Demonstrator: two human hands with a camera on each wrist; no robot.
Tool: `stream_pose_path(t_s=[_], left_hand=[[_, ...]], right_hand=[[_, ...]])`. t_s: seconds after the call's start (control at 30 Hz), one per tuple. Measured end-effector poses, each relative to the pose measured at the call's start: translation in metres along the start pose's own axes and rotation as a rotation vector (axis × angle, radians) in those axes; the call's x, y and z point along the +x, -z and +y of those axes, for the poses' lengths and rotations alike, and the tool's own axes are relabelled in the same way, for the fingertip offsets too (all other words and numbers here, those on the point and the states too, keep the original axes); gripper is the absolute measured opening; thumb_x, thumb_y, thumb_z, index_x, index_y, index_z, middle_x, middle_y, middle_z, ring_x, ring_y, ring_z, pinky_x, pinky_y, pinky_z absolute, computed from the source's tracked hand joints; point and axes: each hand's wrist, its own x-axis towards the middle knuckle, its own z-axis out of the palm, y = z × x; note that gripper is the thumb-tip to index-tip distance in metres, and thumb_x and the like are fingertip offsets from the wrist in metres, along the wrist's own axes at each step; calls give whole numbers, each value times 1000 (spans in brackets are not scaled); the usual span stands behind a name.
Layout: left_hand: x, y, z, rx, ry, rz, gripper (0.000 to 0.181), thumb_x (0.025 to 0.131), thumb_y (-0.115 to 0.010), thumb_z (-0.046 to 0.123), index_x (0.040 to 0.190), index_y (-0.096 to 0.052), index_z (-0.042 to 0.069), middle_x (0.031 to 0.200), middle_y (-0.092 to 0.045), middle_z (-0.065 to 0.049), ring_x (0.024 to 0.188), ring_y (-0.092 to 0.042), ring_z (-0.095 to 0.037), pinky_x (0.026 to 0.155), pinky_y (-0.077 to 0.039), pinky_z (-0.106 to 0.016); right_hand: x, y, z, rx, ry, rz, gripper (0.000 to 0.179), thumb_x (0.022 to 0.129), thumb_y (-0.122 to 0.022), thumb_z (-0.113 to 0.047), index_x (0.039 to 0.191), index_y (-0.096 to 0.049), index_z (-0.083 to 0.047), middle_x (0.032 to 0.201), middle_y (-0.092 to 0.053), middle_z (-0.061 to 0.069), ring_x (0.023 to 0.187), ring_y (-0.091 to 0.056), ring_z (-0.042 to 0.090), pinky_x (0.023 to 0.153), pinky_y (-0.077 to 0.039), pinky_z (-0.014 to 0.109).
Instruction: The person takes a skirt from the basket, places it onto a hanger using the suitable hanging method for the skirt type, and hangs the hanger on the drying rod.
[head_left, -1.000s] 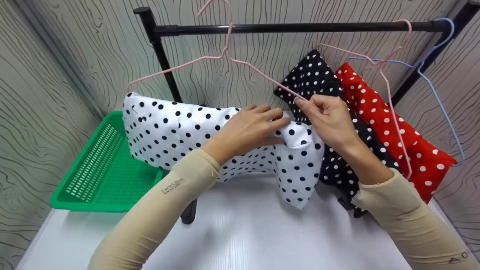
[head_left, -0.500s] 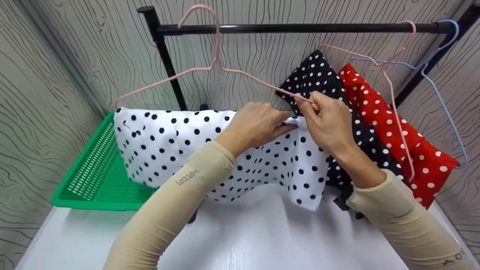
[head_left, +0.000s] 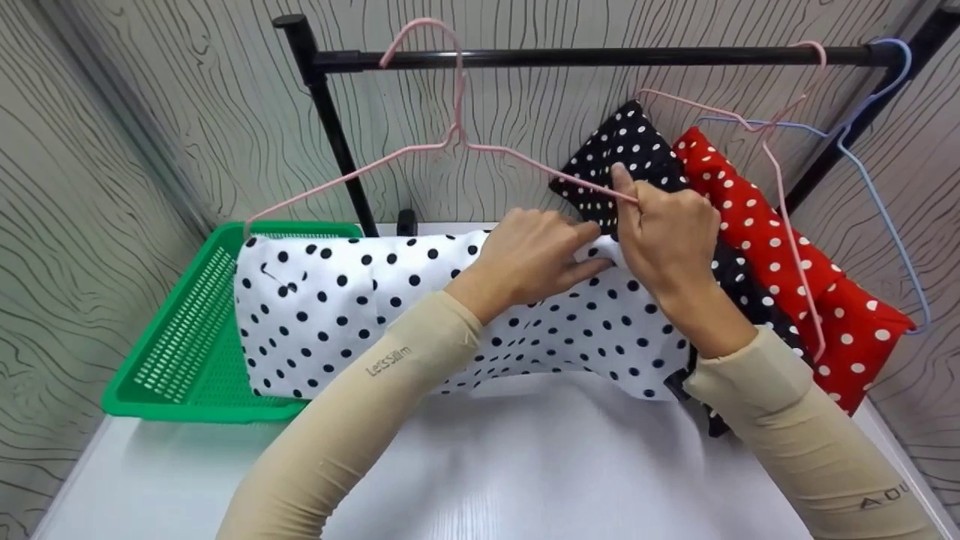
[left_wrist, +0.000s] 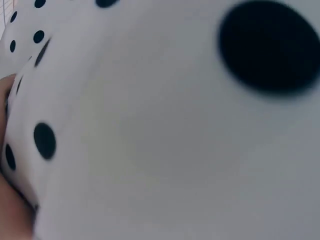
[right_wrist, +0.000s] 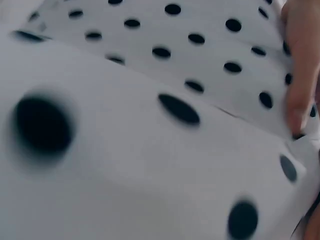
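Note:
White cloth with black polka dots (head_left: 322, 315) hangs below a pink wire hanger (head_left: 459, 97), with its left corner at the hanger's left end. My left hand (head_left: 532, 251) pinches the cloth's top edge between thumb and fingers, right of the middle. Close beside it, my right hand (head_left: 667, 236) grips the hanger's right end with the thumb pointing up; the cloth's right corner runs behind that hand, so its hold there is hidden. Blurred cloth fills most of the left wrist view. In the right wrist view a finger (right_wrist: 302, 65) presses on the cloth at the right edge.
Behind the hanger runs a black rack bar (head_left: 555, 58). Black dotted cloth (head_left: 630, 142) and red dotted cloth (head_left: 847, 322) hang at right, with another pink hanger and a blue hanger (head_left: 874, 187). A green basket (head_left: 135, 409) stands at left on the white table (head_left: 525, 465).
The cloth's right part, bunched and drooping before, is now spread wider to the right. The hanger dipped left, then came back right and more level. My right thumb has lifted upright.

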Motion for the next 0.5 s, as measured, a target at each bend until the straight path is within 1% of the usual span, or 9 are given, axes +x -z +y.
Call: stream_pose_path(t_s=[0.07,0.13,0.2,0.23,0.27,0.33,0.37,0.43,0.5], left_hand=[[-4,2,-2,3,-17,28,42,104,-49,56,106,-67,18,81,-63,5,62,-53,-11,53,-43,-25],[-11,4,-6,8,-20,22,45,103,-50,56,119,-66,18,97,-67,2,73,-60,-12,61,-49,-25],[-22,7,-14,33,2,-13,55,101,-51,60,136,-59,18,117,-67,-3,92,-67,-18,77,-56,-31],[-29,9,-19,47,17,-33,62,100,-51,62,144,-54,19,125,-66,-5,102,-67,-21,85,-57,-35],[-36,10,-24,71,37,-58,69,98,-50,65,150,-48,20,132,-64,-7,112,-66,-25,93,-55,-41],[-52,13,-37,128,80,-91,79,94,-49,71,155,-41,20,141,-60,-10,123,-62,-31,103,-50,-50],[-61,14,-44,149,104,-94,82,93,-48,73,154,-42,19,141,-61,-11,124,-62,-33,105,-48,-52],[-78,17,-58,185,132,-67,83,91,-49,75,148,-49,15,132,-66,-12,117,-66,-33,102,-50,-53],[-92,18,-71,205,149,-8,75,91,-51,74,131,-61,11,113,-73,-11,97,-71,-31,91,-56,-49]], right_hand=[[1,1,6,-21,-48,-4,64,110,-46,-36,52,-38,-9,45,-30,2,40,-28,21,41,-23,34],[1,2,11,-27,-119,-22,68,110,-43,-40,50,-39,-8,45,-32,5,42,-31,24,42,-25,35],[1,5,16,-27,-195,-47,70,109,-41,-45,50,-40,-7,47,-34,7,45,-35,26,45,-29,36],[1,7,18,-28,-225,-59,71,109,-39,-47,51,-41,-6,47,-35,8,47,-37,27,47,-30,37],[1,9,20,-28,-253,-73,72,109,-38,-48,51,-42,-6,48,-36,10,49,-38,28,50,-31,38],[1,11,24,-28,-290,-90,72,109,-38,-51,53,-44,-5,50,-38,11,53,-40,30,55,-34,39],[2,13,26,-30,-306,-97,72,108,-38,-51,54,-45,-5,50,-39,11,54,-41,30,57,-34,39],[1,15,31,-34,-326,-111,71,108,-38,-52,56,-47,-5,51,-40,11,55,-43,30,59,-36,40],[0,17,35,-33,-347,-126,70,107,-39,-53,58,-49,-5,52,-42,9,56,-45,30,61,-38,41]])
